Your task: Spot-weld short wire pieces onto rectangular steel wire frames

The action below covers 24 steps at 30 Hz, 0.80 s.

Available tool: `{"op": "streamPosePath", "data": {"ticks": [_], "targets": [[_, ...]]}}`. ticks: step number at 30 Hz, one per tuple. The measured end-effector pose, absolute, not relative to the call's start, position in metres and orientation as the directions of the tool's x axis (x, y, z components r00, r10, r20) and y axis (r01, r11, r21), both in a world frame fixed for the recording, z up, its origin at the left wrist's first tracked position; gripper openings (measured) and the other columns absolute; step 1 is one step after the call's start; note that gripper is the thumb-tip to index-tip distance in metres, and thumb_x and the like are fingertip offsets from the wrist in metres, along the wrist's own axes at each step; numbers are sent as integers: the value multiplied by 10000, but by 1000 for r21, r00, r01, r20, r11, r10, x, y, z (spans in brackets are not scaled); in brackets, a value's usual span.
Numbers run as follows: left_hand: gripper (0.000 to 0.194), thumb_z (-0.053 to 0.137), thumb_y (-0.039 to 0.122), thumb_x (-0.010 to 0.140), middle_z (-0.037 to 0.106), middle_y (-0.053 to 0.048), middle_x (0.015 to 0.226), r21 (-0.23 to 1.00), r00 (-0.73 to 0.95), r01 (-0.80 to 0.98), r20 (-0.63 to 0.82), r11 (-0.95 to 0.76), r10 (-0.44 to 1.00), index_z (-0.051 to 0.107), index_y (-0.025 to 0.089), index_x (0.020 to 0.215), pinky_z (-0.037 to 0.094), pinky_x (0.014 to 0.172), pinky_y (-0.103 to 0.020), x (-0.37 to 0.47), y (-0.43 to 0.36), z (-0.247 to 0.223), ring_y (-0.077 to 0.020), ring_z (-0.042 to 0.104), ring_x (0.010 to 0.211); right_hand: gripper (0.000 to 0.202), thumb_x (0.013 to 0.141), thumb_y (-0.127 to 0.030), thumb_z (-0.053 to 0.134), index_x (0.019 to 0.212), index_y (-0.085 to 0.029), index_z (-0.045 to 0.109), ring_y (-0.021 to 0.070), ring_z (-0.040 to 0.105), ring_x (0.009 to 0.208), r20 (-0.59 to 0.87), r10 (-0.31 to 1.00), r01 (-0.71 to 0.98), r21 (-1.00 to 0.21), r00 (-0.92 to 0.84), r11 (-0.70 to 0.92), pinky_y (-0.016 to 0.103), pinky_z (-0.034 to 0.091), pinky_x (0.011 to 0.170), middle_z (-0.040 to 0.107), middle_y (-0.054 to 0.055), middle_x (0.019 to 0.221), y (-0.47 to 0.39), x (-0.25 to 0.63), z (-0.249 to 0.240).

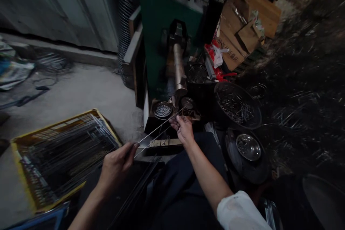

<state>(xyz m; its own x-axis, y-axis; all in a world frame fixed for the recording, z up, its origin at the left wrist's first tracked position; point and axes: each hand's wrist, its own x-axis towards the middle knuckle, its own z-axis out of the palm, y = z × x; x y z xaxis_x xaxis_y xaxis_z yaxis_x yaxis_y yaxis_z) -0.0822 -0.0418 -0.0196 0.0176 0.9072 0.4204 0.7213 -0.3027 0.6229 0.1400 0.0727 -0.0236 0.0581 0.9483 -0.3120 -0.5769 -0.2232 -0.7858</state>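
Note:
A thin metal wire frame (pixel 153 132) stretches between my two hands, below the green machine (pixel 159 18). My left hand (pixel 118 158) is closed round its lower left end. Near its upper right end, my right hand (pixel 183 128) has its fingers pinched on the wire, just under the machine's metal head (pixel 179 75). A round dish of small shiny metal parts (pixel 162 109) sits left of the wire's upper end. Behind my right hand is a second small round container (pixel 188 103). The exact contact at the wire's tip is too dark to tell.
At the left stands a yellow crate (pixel 20 165) full of long wire pieces. A dark basin of wire parts (pixel 254 109) and a shiny metal bowl (pixel 248 147) are at the right. Cardboard boxes (pixel 233 52) stand behind them. Heaps of wire parts cover the far right.

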Motion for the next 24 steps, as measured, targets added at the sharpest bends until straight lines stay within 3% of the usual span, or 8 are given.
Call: {"op": "streamPosePath", "data": {"ticks": [16,24], "targets": [[276,498,282,947,583,16,537,650,12,673,469,-353,883,641,151,751,365,466,-220,-89,-42,-6,-108,528,416,297,701,-316,828,785,-184,576,148,740,671,-218,976,-560,-809,9,-176,178,566,544,746,15,758,78,133,-10],[253,508,281,930,611,12,552,677,3,656,439,-333,898,650,160,759,378,477,-221,-89,-40,-2,-113,548,430,275,735,-330,806,801,-190,578,166,748,715,-206,978,-541,-824,6,-170,195,575,557,748,24,771,82,131,-7]]}}
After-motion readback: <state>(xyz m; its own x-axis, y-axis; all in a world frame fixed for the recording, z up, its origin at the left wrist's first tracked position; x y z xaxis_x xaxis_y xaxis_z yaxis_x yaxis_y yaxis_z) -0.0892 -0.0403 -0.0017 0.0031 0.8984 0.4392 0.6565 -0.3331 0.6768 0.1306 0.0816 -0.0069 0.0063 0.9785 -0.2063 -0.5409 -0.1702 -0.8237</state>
